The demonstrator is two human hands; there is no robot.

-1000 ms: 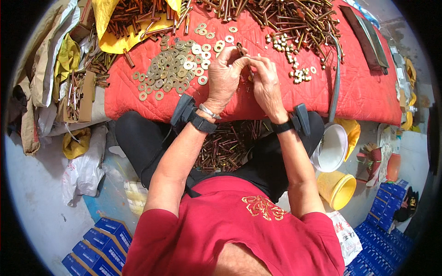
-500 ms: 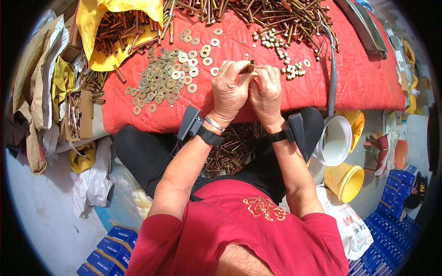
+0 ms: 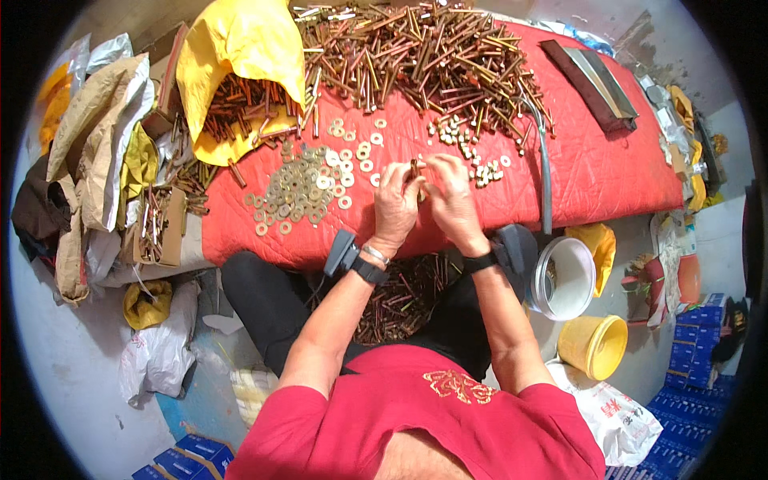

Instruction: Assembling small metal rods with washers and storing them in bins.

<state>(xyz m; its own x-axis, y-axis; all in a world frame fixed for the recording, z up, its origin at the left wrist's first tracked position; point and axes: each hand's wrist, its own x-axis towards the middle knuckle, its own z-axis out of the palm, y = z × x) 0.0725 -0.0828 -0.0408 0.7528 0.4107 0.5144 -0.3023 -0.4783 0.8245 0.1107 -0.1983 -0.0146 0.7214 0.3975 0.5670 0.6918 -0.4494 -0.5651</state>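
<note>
My left hand [image 3: 394, 210] is closed around a copper-coloured bolt [image 3: 415, 169], whose end sticks up between thumb and fingers. Against it, my right hand [image 3: 453, 200] has its fingers curled in a pinch at the same spot; whatever small part they grip is hidden. Both hands are over the front of a red quilted cloth [image 3: 512, 204]. Left of them lies a spread pile of flat washers [image 3: 298, 190]. Small nuts [image 3: 486, 174] are scattered just beyond my right hand. A large heap of bolts [image 3: 416, 56] covers the far side.
A yellow bag [image 3: 236, 40] with bolts spilling out stands at the far left. Bolts also lie between my legs [image 3: 400, 300]. A grey hose [image 3: 546, 184] hangs over the cloth's edge towards a white bucket [image 3: 564, 280]; a yellow bucket [image 3: 596, 348] stands nearer. Blue boxes [image 3: 692, 344] are stacked right.
The view has tilted up, showing more of the far bolt heap. My hands stay together at the bolt; my right fingers have shifted and are slightly more spread around it.
</note>
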